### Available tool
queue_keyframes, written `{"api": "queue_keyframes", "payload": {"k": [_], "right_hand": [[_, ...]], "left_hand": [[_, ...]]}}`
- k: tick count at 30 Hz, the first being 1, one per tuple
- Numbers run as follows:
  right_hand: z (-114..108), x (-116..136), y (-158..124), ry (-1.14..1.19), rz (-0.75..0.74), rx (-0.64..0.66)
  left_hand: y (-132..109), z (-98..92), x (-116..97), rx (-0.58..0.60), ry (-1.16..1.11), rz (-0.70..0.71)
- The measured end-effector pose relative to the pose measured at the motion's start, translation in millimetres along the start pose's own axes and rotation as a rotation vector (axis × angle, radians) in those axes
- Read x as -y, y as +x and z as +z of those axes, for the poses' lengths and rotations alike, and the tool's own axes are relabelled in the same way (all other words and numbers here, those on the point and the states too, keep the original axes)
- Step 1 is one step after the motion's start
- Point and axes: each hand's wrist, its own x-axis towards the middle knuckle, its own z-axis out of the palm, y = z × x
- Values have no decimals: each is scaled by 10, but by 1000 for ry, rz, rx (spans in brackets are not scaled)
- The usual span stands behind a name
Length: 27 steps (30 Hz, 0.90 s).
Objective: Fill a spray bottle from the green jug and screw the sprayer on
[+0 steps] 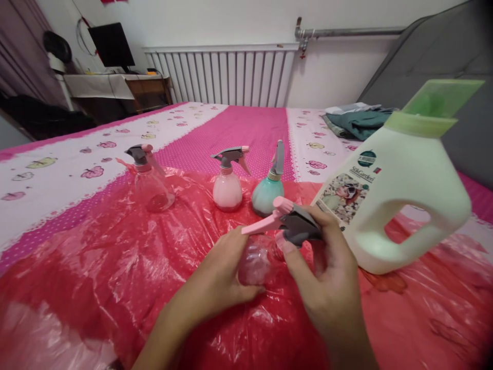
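Observation:
A clear pinkish spray bottle (254,262) is tilted between my hands, just above or on the red plastic sheet (134,288). My left hand (219,270) wraps round its body. At its neck, my right hand (327,262) grips the grey and pink trigger head (298,223); whether the head is threaded on I cannot tell. Behind stand a pale pink spray bottle (227,191) and a teal spray bottle (267,194). Farther left is another clear pink spray bottle (152,190). Close to my right hand rises a large pale green detergent jug (416,180) with a green cap (442,100).
The sheet covers part of a bed with a pink and white patterned bedspread (246,126). Folded clothes (356,122) lie at the back right. A white radiator (227,77) lines the wall, and a desk with a monitor (111,45) stands back left.

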Motion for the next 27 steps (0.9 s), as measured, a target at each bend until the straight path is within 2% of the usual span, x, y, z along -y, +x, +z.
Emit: {"api": "queue_keyframes", "payload": {"k": [2, 7, 9, 14, 19, 21, 27], "right_hand": [[7, 28, -1, 23, -23, -61], [-41, 52, 21, 183, -88, -357], [-76, 49, 33, 206, -68, -392], [-97, 86, 42, 217, -47, -331], [-46, 53, 10, 35, 15, -20], [-24, 25, 2, 6, 36, 48], [2, 6, -23, 63, 13, -12]], "left_hand": [[6, 4, -1, 4, -12, -26], [0, 2, 33, 18, -8, -52], [-3, -1, 46, 6, -1, -48], [4, -9, 35, 22, 14, -60], [7, 2, 18, -1, -17, -29], [10, 5, 17, -12, -30, 2], [19, -1, 21, 10, -53, -24]]}}
